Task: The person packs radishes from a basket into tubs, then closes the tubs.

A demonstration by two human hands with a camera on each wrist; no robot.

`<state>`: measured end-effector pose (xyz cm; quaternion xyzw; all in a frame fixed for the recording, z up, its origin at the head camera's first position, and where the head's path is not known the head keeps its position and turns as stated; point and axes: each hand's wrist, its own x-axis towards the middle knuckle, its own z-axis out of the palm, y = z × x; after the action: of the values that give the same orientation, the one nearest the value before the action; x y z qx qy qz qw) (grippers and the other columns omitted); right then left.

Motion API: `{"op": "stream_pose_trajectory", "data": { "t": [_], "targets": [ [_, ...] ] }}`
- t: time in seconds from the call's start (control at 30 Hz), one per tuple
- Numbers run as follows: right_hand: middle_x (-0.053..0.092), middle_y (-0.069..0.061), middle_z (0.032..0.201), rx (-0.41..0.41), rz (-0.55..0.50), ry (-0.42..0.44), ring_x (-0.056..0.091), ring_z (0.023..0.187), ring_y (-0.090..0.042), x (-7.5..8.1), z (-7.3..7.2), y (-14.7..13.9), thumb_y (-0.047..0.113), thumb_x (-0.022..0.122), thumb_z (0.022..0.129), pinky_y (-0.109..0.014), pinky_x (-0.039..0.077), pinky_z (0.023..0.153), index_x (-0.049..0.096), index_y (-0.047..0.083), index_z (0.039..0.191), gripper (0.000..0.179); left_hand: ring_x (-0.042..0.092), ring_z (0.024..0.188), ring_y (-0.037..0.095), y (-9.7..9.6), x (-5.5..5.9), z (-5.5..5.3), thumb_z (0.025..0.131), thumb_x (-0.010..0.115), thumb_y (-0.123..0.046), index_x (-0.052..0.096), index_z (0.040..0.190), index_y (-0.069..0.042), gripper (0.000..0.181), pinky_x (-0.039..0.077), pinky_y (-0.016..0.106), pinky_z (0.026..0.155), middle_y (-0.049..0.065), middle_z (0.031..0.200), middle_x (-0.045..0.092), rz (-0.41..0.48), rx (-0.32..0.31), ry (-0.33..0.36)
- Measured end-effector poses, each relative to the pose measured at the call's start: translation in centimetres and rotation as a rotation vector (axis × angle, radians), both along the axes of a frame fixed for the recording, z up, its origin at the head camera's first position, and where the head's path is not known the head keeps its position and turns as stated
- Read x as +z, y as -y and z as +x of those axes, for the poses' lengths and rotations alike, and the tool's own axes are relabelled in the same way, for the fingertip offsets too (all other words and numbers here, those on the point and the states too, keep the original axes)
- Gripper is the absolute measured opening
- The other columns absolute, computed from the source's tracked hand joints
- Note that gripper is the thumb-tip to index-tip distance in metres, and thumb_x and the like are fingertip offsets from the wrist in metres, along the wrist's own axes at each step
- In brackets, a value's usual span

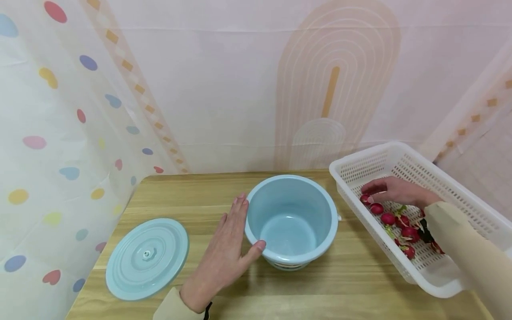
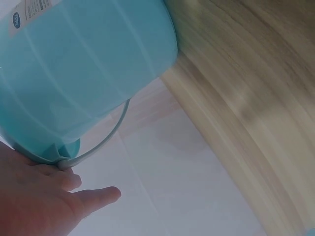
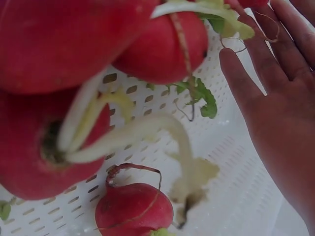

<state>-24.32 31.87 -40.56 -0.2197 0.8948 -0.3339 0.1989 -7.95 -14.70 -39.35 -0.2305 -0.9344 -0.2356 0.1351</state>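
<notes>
A light blue plastic bucket (image 1: 288, 231) stands upright on the wooden table, its inside bare. My left hand (image 1: 224, 249) rests against the left side of its rim, fingers straight and thumb over the near edge. In the left wrist view that hand (image 2: 39, 201) lies by the rim, where the thin handle (image 2: 109, 136) joins the bucket. Over at the right, my right hand (image 1: 396, 191) reaches into a white slotted basket (image 1: 376, 231), fingertips right at a red radish (image 1: 365, 199). The right wrist view has the fingers (image 3: 266, 64) extended and spread beside the radishes.
Several more radishes (image 1: 410, 234) with stems and leaves lie in the near left part of the basket. A round blue lid (image 1: 132, 266) lies flat on the table (image 1: 200, 191) to the left. A patterned curtain (image 1: 224, 98) hangs behind the table and along its left side.
</notes>
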Motion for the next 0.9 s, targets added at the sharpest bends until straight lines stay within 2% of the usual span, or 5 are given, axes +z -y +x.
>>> {"op": "stream_pose_trajectory", "data": {
  "t": [0.37,0.5,0.57,0.9],
  "targets": [
    [0.071,-0.014,0.126,-0.018,0.021,-0.003,0.062,0.120,-0.034,-0.4,0.2,-0.1,0.018,0.071,0.097,-0.046,0.048,0.101,0.070,0.002,0.128,0.036,0.016,0.158,0.030,-0.2,-0.1,0.0,0.103,0.050,-0.054,0.016,0.164,0.000,0.088,0.029,0.065,0.118,0.015,0.172,0.015,0.009,-0.014,-0.007],
    [0.072,-0.012,0.123,-0.026,0.032,-0.004,0.063,0.117,-0.029,-0.4,0.2,-0.2,0.019,0.072,0.097,-0.042,0.049,0.099,0.072,0.003,0.126,0.033,0.015,0.158,0.029,-0.3,-0.1,-0.1,0.103,0.051,-0.053,0.015,0.164,0.000,0.088,0.028,0.064,0.119,0.014,0.173,0.014,0.012,-0.014,0.003],
    [0.073,-0.012,0.123,-0.018,0.047,-0.034,0.064,0.116,-0.029,-0.4,0.1,-0.4,0.019,0.072,0.098,-0.039,0.050,0.096,0.073,0.003,0.125,0.032,0.015,0.158,0.029,-0.4,-0.2,-0.1,0.103,0.051,-0.053,0.015,0.164,0.000,0.088,0.028,0.064,0.119,0.014,0.173,0.013,0.011,-0.012,0.009],
    [0.074,-0.010,0.123,-0.048,-0.005,-0.106,0.066,0.117,-0.031,2.0,0.9,-0.5,0.018,0.069,0.100,-0.030,0.051,0.094,0.070,0.004,0.130,0.034,0.015,0.158,0.029,-0.5,-0.3,-0.4,0.103,0.050,-0.052,0.015,0.165,-0.001,0.088,0.028,0.063,0.120,0.013,0.173,0.012,0.017,-0.014,0.016]
  ]
}}
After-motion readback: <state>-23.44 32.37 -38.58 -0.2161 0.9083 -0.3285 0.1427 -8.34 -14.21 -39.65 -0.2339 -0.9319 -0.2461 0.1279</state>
